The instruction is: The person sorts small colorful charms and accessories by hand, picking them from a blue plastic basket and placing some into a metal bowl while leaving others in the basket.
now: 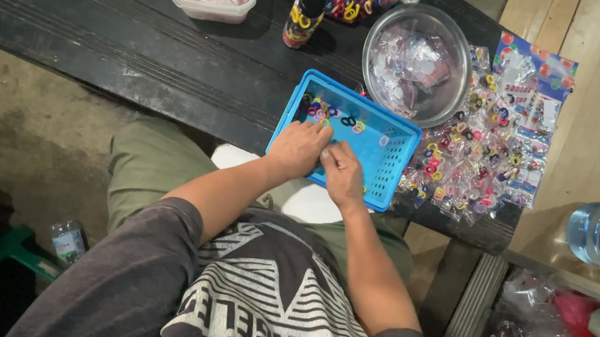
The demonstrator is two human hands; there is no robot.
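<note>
My left hand and right hand meet over the blue tray, fingers pinched narrow on something too small to tell; loose bands lie inside; a slip could scatter them.

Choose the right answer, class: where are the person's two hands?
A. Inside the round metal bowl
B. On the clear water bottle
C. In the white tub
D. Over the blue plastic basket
D: the left hand and right hand meet over the blue plastic basket, which holds small coloured rings.
</note>
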